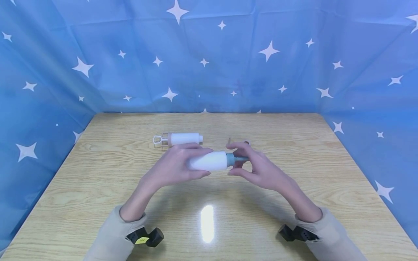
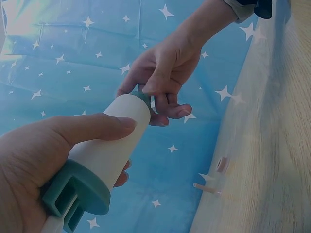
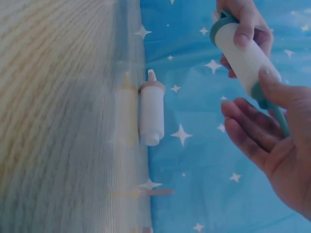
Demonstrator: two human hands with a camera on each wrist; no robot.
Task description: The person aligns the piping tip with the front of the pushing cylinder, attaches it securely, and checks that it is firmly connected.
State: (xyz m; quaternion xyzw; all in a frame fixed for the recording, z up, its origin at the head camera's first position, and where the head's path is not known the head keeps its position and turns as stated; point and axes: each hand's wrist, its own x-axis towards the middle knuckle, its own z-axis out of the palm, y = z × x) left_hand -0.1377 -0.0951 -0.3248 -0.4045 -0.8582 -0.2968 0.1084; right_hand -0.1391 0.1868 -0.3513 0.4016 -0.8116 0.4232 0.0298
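Note:
A white cylinder [image 1: 210, 161] with teal ends is held level above the table in the head view. My left hand [image 1: 179, 164] grips its body, thumb along the side; a teal collar with a slotted handle [image 2: 80, 189] shows beside that palm in the left wrist view. At the other end, a thin teal nozzle [image 3: 279, 118] points toward my right palm. My right hand [image 1: 258, 165] is around this end with the fingers spread and loosely bent; in the right wrist view its thumb touches the cylinder near the teal cap [image 3: 258, 94].
Behind my left hand, a second white cylinder [image 1: 185, 138] with a pinkish-brown collar and a ring handle lies on the wooden table [image 1: 98, 163]. A small brown stick [image 2: 206, 188] and a small round brown piece [image 2: 222, 165] lie beyond my right hand. A blue star-patterned cloth [image 1: 209, 72] hangs behind.

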